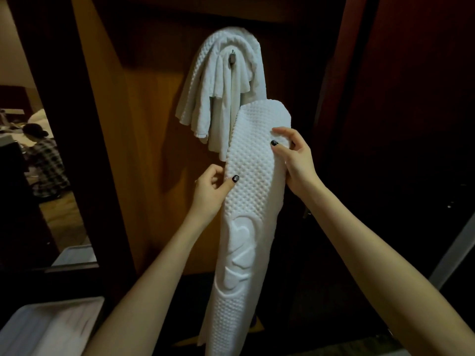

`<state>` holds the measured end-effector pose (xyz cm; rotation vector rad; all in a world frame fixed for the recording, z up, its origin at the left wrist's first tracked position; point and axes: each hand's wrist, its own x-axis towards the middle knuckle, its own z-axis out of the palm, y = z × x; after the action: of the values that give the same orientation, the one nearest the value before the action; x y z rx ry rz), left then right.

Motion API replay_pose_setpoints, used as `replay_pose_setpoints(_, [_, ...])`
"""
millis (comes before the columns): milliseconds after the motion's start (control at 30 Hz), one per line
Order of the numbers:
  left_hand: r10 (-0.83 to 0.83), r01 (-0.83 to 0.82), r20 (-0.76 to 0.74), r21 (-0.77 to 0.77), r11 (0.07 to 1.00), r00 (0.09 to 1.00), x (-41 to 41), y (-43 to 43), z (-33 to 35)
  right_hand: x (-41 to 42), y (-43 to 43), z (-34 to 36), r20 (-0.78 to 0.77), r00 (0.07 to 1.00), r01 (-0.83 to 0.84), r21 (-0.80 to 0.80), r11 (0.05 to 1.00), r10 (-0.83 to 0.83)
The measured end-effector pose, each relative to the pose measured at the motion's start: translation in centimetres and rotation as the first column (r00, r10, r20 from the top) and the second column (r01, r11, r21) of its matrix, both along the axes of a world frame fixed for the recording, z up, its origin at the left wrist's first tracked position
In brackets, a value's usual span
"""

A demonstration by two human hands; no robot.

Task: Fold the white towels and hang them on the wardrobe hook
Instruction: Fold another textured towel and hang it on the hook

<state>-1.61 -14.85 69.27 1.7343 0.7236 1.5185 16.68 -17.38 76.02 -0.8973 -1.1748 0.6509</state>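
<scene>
Dim wooden wardrobe panelling (144, 129) fills the background. Against it the left hand (209, 191) pinches the left edge of a long folded white towel (248, 206), thumb on the dimpled front and fingers curled behind. The right hand (295, 160) grips the right edge higher up, near the rounded top fold. Held upright between both hands, the towel runs down past the bottom of the view. Just above and left of its top, other white towels (218, 98) drape over the metal hook (232, 57). A white bin (51, 327) sits at lower left.
</scene>
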Motion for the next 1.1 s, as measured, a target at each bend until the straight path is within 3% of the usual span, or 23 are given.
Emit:
replay_pose_setpoints(100, [0.015,-0.016,0.041,0.006,1.0,0.999,0.4,0.2,0.5,0.3,0.6,0.3,0.035,0.999,0.035,0.0,0.999,-0.035])
replay_pose_setpoints(333, [0.038,-0.033,0.166,-0.032,0.999,0.985,1.4,1.3,3.3,1.3,0.0,-0.9,0.165,0.98,-0.087,-0.159,0.984,0.113])
replay_pose_setpoints(467, [0.003,0.02,0.242,-0.091,0.996,0.97,1.9,1.6,3.6,0.4,-1.2,-4.7,0.243,0.963,-0.096,-0.079,0.992,0.113])
replay_pose_setpoints(633, [-0.054,0.091,0.22,-0.165,0.982,0.974,1.4,2.1,4.3,-0.4,-0.7,-4.4,0.01,0.982,-0.188,-0.073,0.979,0.189])
replay_pose_setpoints(800, [-0.275,0.299,0.179,-0.125,0.946,0.945,-0.2,2.7,4.7,-0.1,-0.2,-3.0,-0.108,0.978,-0.182,-0.043,0.982,0.176])
replay_pose_setpoints(900, [-0.303,0.316,0.125,-0.097,0.944,0.945,-0.9,2.7,2.4,0.0,0.3,-2.6,-0.103,0.978,-0.189,-0.049,0.981,0.184])
replay_pose_setpoints(1100, [-0.304,0.308,0.071,-0.367,0.877,0.95,-1.3,1.8,-3.5,0.4,0.9,-2.6,-0.088,0.972,-0.226,-0.105,0.968,0.218])
